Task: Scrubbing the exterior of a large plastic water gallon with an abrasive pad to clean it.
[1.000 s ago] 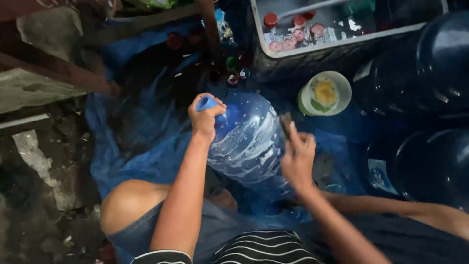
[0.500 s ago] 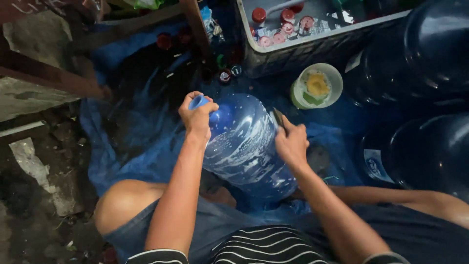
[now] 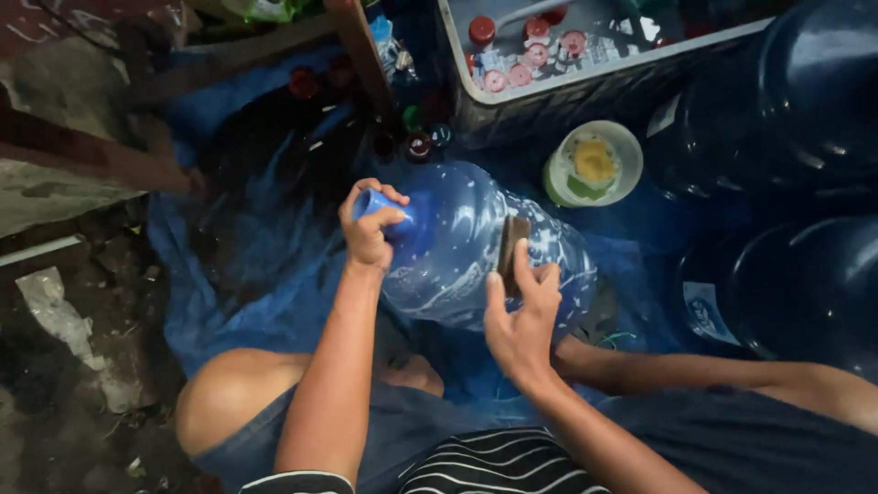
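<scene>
A large blue translucent plastic water jug (image 3: 476,247), streaked with suds, lies tilted on its side over the blue tarpaulin (image 3: 229,265) between the person's knees. The left hand (image 3: 370,229) is wrapped around its neck, steadying it. The right hand (image 3: 523,316) pinches a dark rectangular scrubbing pad (image 3: 512,252) against the wall: the scrubbing step, by the look of it. Reaching unscrubbed sides would call for rotating the jug by the neck.

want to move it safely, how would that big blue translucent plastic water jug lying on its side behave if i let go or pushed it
The big blue translucent plastic water jug looks rounded and lies on its side, so it would probably roll if freed. Suds streak its wall, so it is likely slippery. The left hand grips its neck and the right hand presses a dark scrubbing pad on it, suggesting it needs steadying.
</scene>
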